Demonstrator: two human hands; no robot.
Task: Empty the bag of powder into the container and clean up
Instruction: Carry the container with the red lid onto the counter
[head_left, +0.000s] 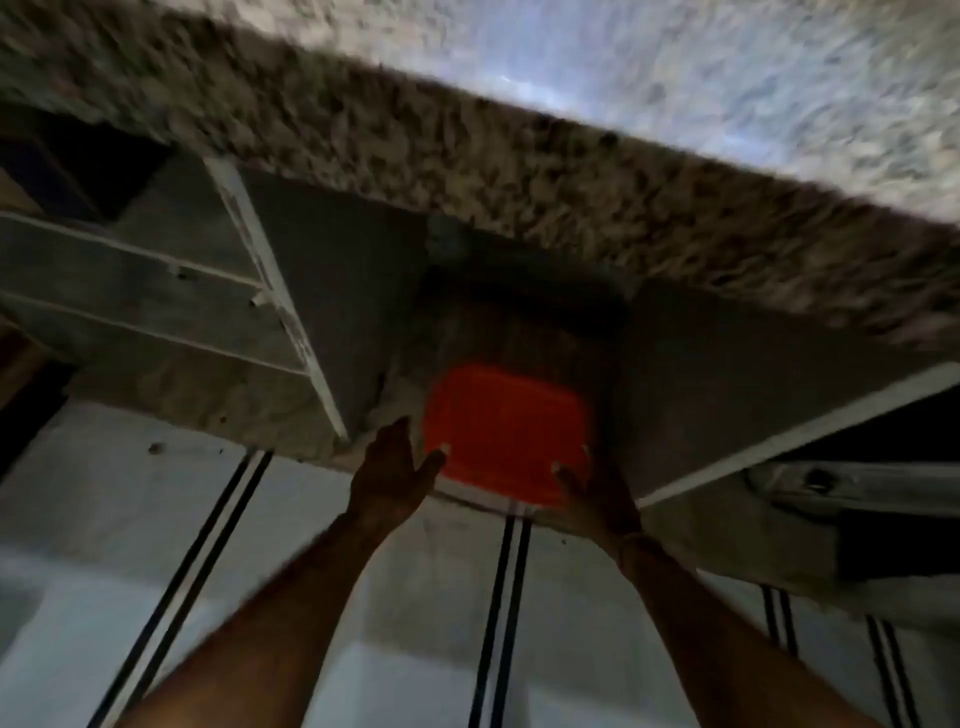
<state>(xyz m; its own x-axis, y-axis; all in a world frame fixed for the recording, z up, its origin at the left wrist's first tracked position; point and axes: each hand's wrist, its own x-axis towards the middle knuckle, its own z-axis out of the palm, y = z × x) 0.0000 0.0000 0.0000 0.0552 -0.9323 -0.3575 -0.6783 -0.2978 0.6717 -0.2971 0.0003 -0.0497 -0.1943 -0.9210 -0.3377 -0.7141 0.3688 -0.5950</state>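
A container with an orange lid (506, 426) sits in a dark recess under the speckled stone counter (467, 171), its body mostly hidden in shadow. My left hand (392, 470) presses against the lid's left edge, fingers up and thumb on the rim. On the lid's lower right edge rests my right hand (595, 491), so the container is held between both hands. The frame is blurred. No powder bag is in view.
Grey shelves with white edges (156, 291) fill the cabinet to the left of the recess. A white-edged panel (779, 431) slopes off to the right. Below lies a pale tiled floor with dark double lines (498, 623).
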